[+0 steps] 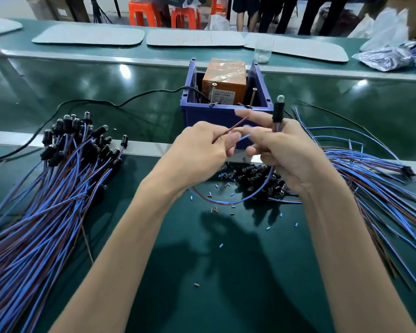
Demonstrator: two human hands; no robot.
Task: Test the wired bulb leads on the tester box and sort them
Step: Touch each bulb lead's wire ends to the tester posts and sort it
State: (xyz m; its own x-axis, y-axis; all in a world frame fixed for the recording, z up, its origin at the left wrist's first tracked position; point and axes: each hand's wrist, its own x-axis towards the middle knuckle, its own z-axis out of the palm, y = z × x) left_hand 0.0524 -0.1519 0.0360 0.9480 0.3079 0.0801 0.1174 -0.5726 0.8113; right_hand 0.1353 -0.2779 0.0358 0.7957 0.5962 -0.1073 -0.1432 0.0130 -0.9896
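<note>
The tester box [226, 114] is a blue plastic bin holding an orange unit, with two upright screws on its front rim. Just in front of it, my left hand [202, 155] pinches the red-brown lead end [235, 124] of one bulb lead. My right hand [286, 155] grips the same lead's black bulb holder [277, 111] upright, and its fingers hold the blue lead end [244, 138]. The lead's wires loop down below my hands. A large pile of bulb leads [58, 179] lies at the left. Another pile [360, 179] lies at the right, its bulbs under my right hand.
A black power cable [87, 103] runs left from the box. Small blue and red insulation bits [216, 207] litter the green mat. White pads [89, 34] and a clear cup [263, 52] lie across the belt; plastic bags [389, 54] sit far right. Orange stools and standing people are beyond.
</note>
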